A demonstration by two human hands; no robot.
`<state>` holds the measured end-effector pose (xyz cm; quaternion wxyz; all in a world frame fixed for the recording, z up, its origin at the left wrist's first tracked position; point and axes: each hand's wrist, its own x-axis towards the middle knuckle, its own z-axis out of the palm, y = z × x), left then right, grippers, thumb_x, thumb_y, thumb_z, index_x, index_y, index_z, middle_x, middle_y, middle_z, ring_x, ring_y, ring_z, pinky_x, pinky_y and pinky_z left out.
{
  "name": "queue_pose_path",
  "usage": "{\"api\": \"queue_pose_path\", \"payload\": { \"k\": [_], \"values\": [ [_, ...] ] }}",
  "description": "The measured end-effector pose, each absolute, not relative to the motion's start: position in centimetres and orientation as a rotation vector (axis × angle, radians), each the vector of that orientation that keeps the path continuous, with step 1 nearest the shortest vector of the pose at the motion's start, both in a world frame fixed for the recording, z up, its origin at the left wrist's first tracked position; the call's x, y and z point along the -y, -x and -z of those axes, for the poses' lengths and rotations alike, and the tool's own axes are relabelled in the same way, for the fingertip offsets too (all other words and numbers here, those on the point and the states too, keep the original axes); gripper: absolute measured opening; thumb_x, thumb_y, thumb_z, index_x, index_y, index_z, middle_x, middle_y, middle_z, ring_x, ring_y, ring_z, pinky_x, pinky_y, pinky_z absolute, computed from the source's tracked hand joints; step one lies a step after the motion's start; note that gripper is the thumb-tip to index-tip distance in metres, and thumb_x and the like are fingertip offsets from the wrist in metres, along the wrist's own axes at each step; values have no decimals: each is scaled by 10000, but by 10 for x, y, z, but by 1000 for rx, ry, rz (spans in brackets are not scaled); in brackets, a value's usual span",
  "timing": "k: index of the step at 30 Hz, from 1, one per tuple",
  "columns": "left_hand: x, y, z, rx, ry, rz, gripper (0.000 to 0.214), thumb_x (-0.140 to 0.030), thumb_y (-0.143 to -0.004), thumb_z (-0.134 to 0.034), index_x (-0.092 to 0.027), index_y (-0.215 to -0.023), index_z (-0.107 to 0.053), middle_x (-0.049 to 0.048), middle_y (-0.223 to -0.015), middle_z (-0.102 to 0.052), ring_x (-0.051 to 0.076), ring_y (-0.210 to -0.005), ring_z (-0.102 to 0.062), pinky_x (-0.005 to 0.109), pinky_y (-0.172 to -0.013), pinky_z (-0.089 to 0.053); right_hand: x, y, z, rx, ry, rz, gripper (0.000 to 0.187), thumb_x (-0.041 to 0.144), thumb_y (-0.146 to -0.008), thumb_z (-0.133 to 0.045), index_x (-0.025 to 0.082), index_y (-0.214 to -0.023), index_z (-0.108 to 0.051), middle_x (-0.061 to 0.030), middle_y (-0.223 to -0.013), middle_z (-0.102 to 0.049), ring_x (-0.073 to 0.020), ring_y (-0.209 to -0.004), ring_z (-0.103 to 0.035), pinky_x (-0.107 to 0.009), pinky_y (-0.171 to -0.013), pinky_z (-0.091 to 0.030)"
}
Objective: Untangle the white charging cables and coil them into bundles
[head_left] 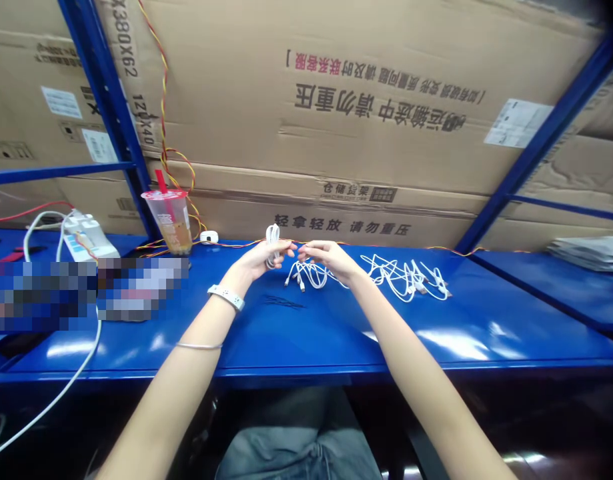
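Observation:
A small looped bundle of white charging cable (272,237) is gripped in my left hand (257,260), its loops standing up above the fingers. My right hand (332,258) is closed in a pinch, its fingertips close to those of the left; whatever is between them is too small to make out. Behind and beside my right hand lie white cables with plugs (311,275). Further right is a tangled heap of more white cables (399,277). Several thin black ties (283,302) rest on the blue table (306,340) below my hands.
At the left stand a drink cup with a red straw (171,220) and a white power strip (91,237). A small white case (209,237) sits beside the cup. Large cardboard boxes (336,153) rise behind, with red-yellow wires along their base. Flat packets (591,252) lie far right.

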<state>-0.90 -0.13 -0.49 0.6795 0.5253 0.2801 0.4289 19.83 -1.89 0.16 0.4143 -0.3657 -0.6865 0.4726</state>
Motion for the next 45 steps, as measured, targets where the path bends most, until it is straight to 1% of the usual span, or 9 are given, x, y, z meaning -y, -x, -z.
{"api": "queue_pose_path", "payload": {
  "k": [4,8,12,19,22,27,29,38,45],
  "values": [
    [4,13,3,-650,-1294,-936,230,-309,-747,-741,-118,-871,-714,75,-884,-668,13,-490,-411,162,-423,-304,20,-202,-4,1783,791,-1247,365,478,-817,-654,142,-948,-705,-52,-800,-691,-153,-779,-625,-283,-775,-457],
    [7,24,-5,-749,-1473,-861,271,-348,-718,-756,-126,-873,-736,35,-688,-594,45,-496,-412,184,-443,-306,23,-208,-9,1948,764,-1253,379,471,-827,-651,129,-983,-698,-12,-664,-634,-126,-659,-570,-263,-693,-440],
    [12,37,-15,-880,-1765,-612,339,-437,-704,-738,-132,-850,-741,14,-584,-558,83,-489,-432,206,-447,-310,29,-208,-13,2170,833,-1304,423,488,-832,-629,115,-1019,-701,18,-551,-563,-112,-546,-510,-253,-601,-424],
    [10,53,-18,-1142,-1909,-345,207,-344,-648,-722,-157,-734,-745,6,-447,-525,105,-419,-418,227,-402,-243,33,-208,-12,2356,994,-1385,323,429,-809,-630,122,-884,-701,50,-511,-468,-62,-429,-334,-199,-383,-221],
    [9,56,-18,-1200,-1897,-403,211,-356,-654,-725,-160,-734,-738,8,-482,-556,98,-415,-411,227,-399,-249,35,-211,-13,2352,982,-1393,324,428,-817,-618,126,-899,-701,57,-507,-450,-61,-427,-325,-197,-382,-221],
    [13,45,-17,-1054,-1922,-521,330,-432,-686,-727,-166,-879,-756,57,-812,-700,73,-470,-413,221,-428,-309,41,-209,-15,2285,941,-1313,374,456,-826,-612,116,-957,-699,55,-483,-469,-70,-425,-354,-203,-402,-261],
    [15,39,-16,-980,-1922,-515,350,-451,-694,-725,-154,-878,-748,71,-854,-702,77,-498,-430,217,-442,-324,42,-208,-16,2277,921,-1316,387,463,-830,-609,113,-970,-698,58,-468,-455,-74,-427,-360,-204,-408,-280],
    [13,35,-14,-944,-1963,-457,294,-412,-687,-712,-147,-817,-725,49,-664,-665,93,-470,-447,212,-430,-314,38,-208,-11,2288,956,-1345,401,474,-824,-616,124,-1004,-691,44,-508,-497,-78,-447,-384,-196,-409,-312],
    [13,37,-14,-995,-1962,-375,194,-358,-672,-699,-171,-724,-691,8,-515,-559,121,-457,-486,211,-396,-289,43,-201,-12,2364,1067,-1379,391,503,-854,-567,137,-944,-669,59,-438,-449,-72,-399,-361,-191,-369,-213]
  ]
}}
